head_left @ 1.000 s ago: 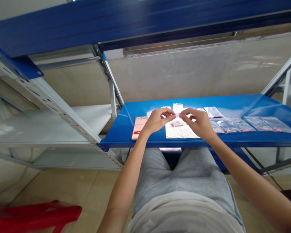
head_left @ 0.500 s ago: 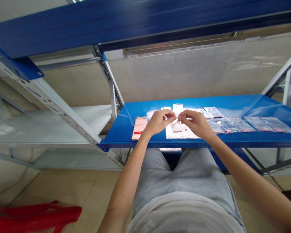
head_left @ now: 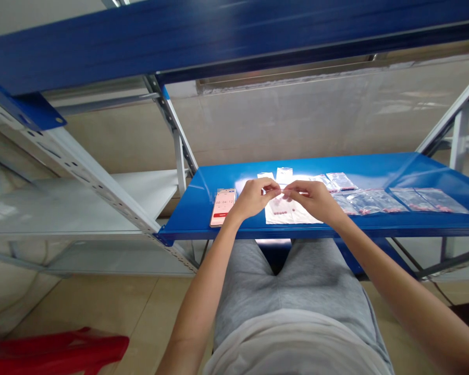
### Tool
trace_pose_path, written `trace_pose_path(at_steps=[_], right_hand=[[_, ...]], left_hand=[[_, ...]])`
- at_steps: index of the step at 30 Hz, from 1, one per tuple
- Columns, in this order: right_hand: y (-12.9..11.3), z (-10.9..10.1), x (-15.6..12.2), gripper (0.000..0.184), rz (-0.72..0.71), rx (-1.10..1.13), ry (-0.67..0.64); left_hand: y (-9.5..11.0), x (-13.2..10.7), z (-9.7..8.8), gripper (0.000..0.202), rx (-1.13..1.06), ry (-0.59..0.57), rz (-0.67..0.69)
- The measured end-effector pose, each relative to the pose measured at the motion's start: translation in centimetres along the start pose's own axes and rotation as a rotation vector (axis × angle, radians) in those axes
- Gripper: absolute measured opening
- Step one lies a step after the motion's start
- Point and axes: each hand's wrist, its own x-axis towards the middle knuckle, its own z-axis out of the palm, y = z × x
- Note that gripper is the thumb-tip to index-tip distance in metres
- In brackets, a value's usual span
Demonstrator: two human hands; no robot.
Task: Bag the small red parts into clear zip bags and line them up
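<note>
My left hand and my right hand meet fingertip to fingertip above a white sheet on the blue shelf. Each hand is closed in a pinch. What the fingertips hold is too small to make out. A short row of small reddish beads lies on the sheet below my hands, and a single bead sits to its right. Behind my hands, partly covered, are white packets.
A phone showing a running timer lies left of the sheet. Clear zip bags with reddish beads stretch along the right, with more bags behind. A blue beam crosses overhead. A red stool stands lower left.
My fingertips have come closer together, the right ones shifting slightly left. The phone's timer has advanced by a second. The beads on the sheet look unchanged.
</note>
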Motion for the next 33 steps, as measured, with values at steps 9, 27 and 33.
trace_pose_path(at_steps=[9, 27, 33], right_hand=[[-0.6, -0.8, -0.3, 0.024, 0.031, 0.083, 0.047], [8.5, -13.0, -5.1, 0.049, 0.361, 0.197, 0.265], [15.4, -20.9, 0.3, 0.036, 0.467, 0.007, 0.295]], left_hand=[[0.0, 0.0, 0.1, 0.018, -0.065, 0.040, -0.016], [2.4, 9.0, 15.3, 0.010, -0.729, 0.086, -0.382], [1.0, 19.3, 22.5, 0.029, -0.589, 0.112, -0.519]])
